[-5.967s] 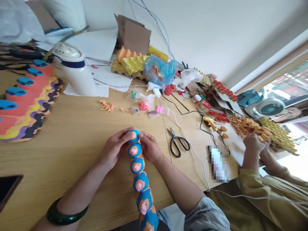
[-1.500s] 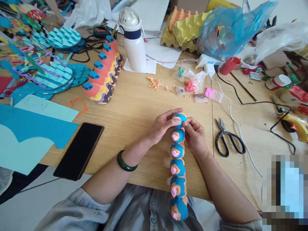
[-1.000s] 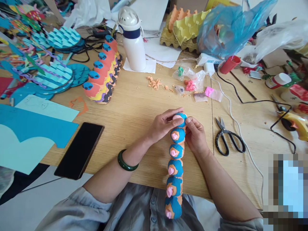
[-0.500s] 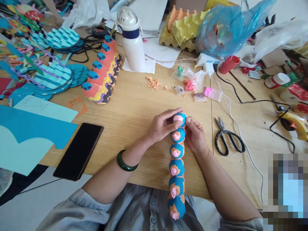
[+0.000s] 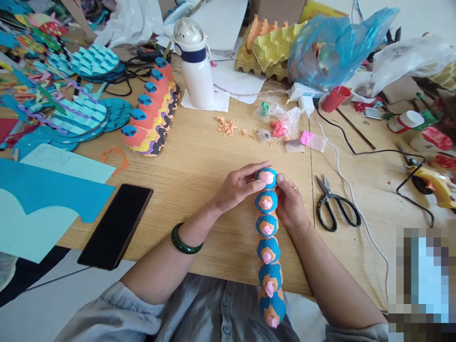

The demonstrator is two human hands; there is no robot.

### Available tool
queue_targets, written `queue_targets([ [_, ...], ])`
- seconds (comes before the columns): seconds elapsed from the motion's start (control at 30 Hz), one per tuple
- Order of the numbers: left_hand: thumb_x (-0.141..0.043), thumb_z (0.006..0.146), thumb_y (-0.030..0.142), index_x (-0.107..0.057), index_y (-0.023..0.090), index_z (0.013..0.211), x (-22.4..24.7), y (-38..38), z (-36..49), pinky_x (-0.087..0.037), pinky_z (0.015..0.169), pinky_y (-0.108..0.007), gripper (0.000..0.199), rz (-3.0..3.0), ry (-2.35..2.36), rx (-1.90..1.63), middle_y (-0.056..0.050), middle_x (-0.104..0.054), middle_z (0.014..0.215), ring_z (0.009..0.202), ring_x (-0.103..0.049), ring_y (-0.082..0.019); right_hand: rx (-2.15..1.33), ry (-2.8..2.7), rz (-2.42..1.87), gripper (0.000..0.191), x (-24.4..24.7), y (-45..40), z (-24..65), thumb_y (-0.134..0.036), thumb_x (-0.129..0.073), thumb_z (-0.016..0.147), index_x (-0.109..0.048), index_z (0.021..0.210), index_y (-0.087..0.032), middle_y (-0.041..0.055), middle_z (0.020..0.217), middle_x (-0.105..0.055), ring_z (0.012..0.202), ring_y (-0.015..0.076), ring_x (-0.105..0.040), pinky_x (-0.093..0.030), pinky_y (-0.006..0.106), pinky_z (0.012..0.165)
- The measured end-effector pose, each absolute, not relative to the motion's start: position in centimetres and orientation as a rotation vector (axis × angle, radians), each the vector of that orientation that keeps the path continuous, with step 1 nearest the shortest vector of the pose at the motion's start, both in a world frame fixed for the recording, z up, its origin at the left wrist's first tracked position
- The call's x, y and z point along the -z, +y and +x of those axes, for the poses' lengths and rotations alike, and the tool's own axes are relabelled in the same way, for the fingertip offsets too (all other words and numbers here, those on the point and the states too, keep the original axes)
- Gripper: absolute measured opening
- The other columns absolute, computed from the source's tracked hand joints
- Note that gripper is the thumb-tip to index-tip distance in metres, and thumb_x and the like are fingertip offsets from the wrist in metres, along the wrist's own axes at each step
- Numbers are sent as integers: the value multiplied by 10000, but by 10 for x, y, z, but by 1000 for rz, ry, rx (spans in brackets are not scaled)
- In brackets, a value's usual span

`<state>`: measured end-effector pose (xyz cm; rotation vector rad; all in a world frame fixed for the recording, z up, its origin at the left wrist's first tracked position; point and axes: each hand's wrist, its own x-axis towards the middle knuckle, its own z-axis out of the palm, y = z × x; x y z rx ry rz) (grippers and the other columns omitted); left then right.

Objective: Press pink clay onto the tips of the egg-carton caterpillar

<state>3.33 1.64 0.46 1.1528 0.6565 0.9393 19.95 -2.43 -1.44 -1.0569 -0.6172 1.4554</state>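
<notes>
Gripped the far end of a blue-and-orange egg-carton strip between left hand and right hand, with left thumb across the edge of the topmost pink lump and right thumb and fingers pinching the opposite side. Held the strip lengthwise over the wooden table, near end past the edge, in front of a grey shirt. Had black-handled scissors lying just right of the right hand, blades slightly parted, beside a white cable. Faced orange scraps and small bags of coloured clay beyond the strip, cluttering the stretch before a white bottle and a red cup. Left a dark-screened phone well apart at left, near cut blue paper. Had a red-orange painted egg carton farther back, short of the bottle, and a blue plastic bag partly hiding yellow egg trays.
</notes>
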Motion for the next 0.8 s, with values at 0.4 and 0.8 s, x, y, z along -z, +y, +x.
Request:
queue_targets([
  [0.4, -916, 781, 413, -784, 222, 1292, 10, 19, 39, -579, 1059, -365, 561, 1216, 640, -1026, -97, -751, 1364, 1243, -706, -261, -1534, -565, -997, 291, 10, -24, 198, -505, -858, 798, -746, 742, -243, -27, 701, -722, 599, 130, -598, -524, 281, 610],
  [0.8, -904, 787, 464, -805, 252, 1269, 0, 18, 35, -496, 1151, -439, 536, 1020, 589, -930, -83, -759, 1350, 1319, -661, -308, -1577, -465, -984, 235, 7, -23, 199, -450, -861, 781, -759, 772, -239, -37, 725, -735, 626, 130, -601, -525, 280, 612],
])
